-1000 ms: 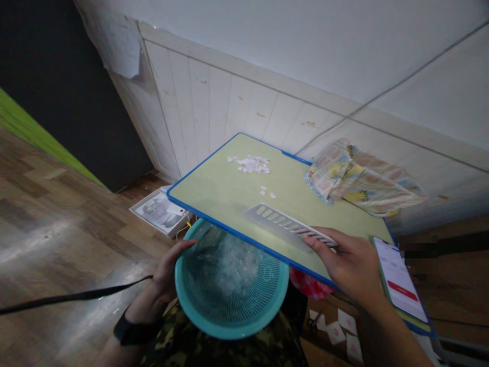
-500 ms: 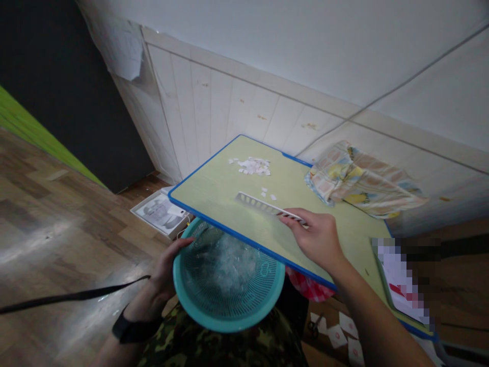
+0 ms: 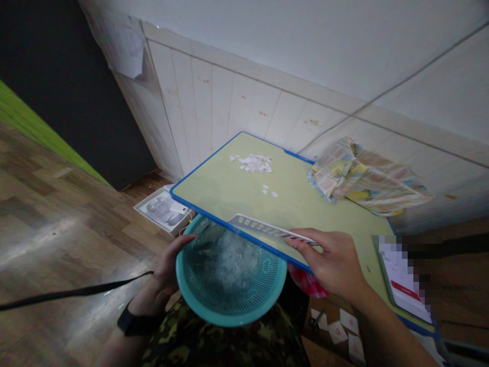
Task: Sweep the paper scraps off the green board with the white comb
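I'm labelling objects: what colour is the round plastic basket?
Turquoise: the round plastic basket shows best in the head view.

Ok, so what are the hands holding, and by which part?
Right hand: the white slotted strip, by the end nearest the wrist. Left hand: the teal basket, by its left rim, thumb over the edge.
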Demonstrator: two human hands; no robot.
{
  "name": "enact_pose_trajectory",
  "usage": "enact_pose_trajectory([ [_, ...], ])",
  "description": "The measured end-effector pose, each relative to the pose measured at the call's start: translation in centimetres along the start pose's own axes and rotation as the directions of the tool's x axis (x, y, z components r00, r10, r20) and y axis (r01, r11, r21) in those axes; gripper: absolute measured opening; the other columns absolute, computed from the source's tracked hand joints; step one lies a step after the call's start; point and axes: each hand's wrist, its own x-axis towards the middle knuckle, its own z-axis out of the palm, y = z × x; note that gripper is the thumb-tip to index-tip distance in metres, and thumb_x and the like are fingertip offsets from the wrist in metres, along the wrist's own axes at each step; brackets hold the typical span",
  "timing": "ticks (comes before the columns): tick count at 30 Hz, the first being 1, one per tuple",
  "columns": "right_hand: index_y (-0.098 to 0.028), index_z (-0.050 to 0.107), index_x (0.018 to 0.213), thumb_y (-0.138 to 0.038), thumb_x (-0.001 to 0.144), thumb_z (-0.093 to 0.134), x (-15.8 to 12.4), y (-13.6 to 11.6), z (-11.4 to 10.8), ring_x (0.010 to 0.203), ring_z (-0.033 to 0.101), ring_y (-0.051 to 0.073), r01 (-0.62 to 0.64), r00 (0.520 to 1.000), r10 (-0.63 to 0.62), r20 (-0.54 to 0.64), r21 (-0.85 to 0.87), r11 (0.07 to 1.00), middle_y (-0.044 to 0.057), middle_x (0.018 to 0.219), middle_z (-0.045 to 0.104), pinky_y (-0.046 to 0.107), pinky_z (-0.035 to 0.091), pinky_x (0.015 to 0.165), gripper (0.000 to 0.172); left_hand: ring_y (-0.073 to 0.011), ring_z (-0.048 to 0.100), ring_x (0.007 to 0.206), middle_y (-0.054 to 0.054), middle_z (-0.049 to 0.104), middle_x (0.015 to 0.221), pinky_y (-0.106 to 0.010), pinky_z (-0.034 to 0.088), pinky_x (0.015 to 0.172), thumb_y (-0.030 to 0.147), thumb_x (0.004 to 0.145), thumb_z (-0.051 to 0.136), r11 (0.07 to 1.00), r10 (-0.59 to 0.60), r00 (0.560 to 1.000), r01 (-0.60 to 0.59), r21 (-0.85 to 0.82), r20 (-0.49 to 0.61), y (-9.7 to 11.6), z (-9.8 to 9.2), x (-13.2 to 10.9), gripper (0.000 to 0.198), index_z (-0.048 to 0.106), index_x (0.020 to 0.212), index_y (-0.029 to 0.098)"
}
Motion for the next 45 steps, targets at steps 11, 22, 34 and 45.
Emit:
enact_pose_trajectory([
  [11,-0.027,0.079,0.092,-0.023,0.090,0.061,-2.6,-0.6,-0.9,0.064,0.076,0.021,0.040,0.996,-0.043,-0.080,-0.039,0.998,0.001,0.082,0.080,0.027,0.059,0.056,0.019,-0.0248,0.074,0.051,-0.013,0.080,0.063,-0.034,0.063,0.055,0.014,0.089,0.056,1.000,0.027,1.000,-0.027,0.008,0.007,-0.1,0.1,0.1,0.028,0.078,0.072,0.010],
  [22,-0.024,0.080,0.096,-0.031,0.088,0.066,0.0,3.8,-1.2,0.080,0.077,0.024,-0.115,0.944,0.060,-0.323,-0.153,0.981,0.003,0.092,0.081,0.031,0.058,0.068,0.017,-0.0232,0.071,0.046,-0.013,0.077,0.058,-0.031,0.061,0.050,0.012,0.089,0.056,1.000,0.019,1.000,-0.019,-0.015,0.017,-0.1,0.3,-0.1,0.030,0.077,0.068,0.010],
  [34,-0.018,0.081,0.094,-0.038,0.084,0.066,3.8,8.7,-1.2,0.064,0.067,0.021,-0.216,0.922,0.175,-0.346,-0.082,0.973,0.005,0.079,0.078,0.031,0.047,0.062,0.027,-0.0272,0.075,0.050,-0.014,0.078,0.058,-0.034,0.063,0.052,0.011,0.088,0.058,0.999,-0.027,0.998,0.028,0.020,-0.055,-0.5,-0.4,-0.3,0.024,0.078,0.076,0.010],
  [45,-0.017,0.079,0.099,-0.040,0.085,0.063,3.7,9.9,-1.6,0.066,0.067,0.022,-0.274,0.913,0.214,-0.348,-0.135,0.952,0.007,0.079,0.078,0.031,0.046,0.062,0.031,-0.0307,0.076,0.055,-0.016,0.079,0.063,-0.040,0.065,0.059,0.013,0.088,0.059,0.999,-0.052,0.996,0.053,0.008,-0.067,-0.5,-1.0,-0.3,0.020,0.078,0.083,0.006],
])
